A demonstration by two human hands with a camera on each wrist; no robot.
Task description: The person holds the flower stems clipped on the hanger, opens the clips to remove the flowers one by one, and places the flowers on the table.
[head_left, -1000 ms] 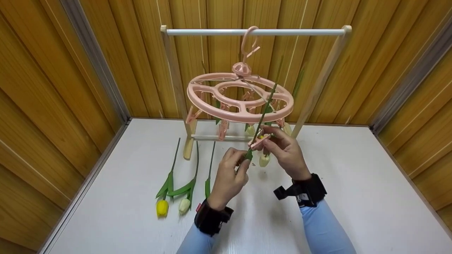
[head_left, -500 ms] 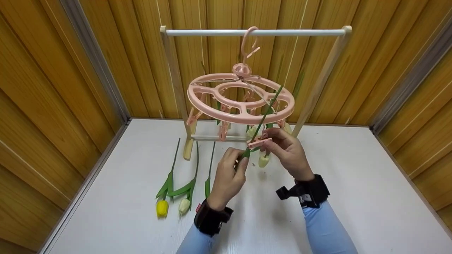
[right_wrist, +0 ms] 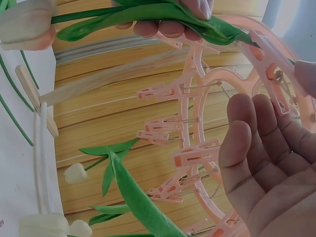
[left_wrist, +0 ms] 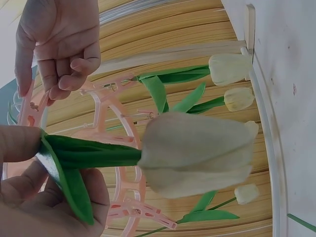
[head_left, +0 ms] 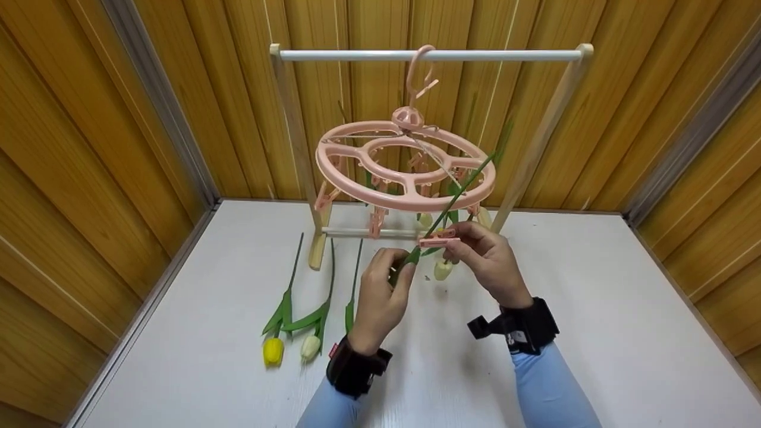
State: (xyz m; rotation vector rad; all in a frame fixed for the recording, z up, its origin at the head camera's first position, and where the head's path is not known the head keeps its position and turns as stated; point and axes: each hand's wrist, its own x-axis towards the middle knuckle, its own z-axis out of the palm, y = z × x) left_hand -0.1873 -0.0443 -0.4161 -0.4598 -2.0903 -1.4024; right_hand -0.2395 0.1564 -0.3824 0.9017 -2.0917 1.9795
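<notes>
My left hand [head_left: 383,297] grips an artificial white tulip [left_wrist: 197,155] by its green leaves and stem, with the bloom showing large in the left wrist view. Its stem slants up to the right past the ring of a pink clip hanger [head_left: 410,183]. My right hand [head_left: 490,264] pinches a pink clothespin [head_left: 439,242] that hangs from the ring, between thumb and fingers. The far end of the clothespin lies at the tulip stem, just above the left fingertips. Other white tulips [left_wrist: 230,69] hang bloom-down from clips on the hanger.
The hanger hooks over a white rod [head_left: 351,55] on a wooden-legged stand. At left on the white table lie a yellow tulip [head_left: 273,352], a white tulip [head_left: 310,346] and a third stem [head_left: 355,273], partly behind my left arm. Wood-patterned walls enclose the table.
The tulip stem has tipped further right and lower. The clothespin in my right fingers has turned from slanted to nearly level, and the right hand has shifted slightly down and right.
</notes>
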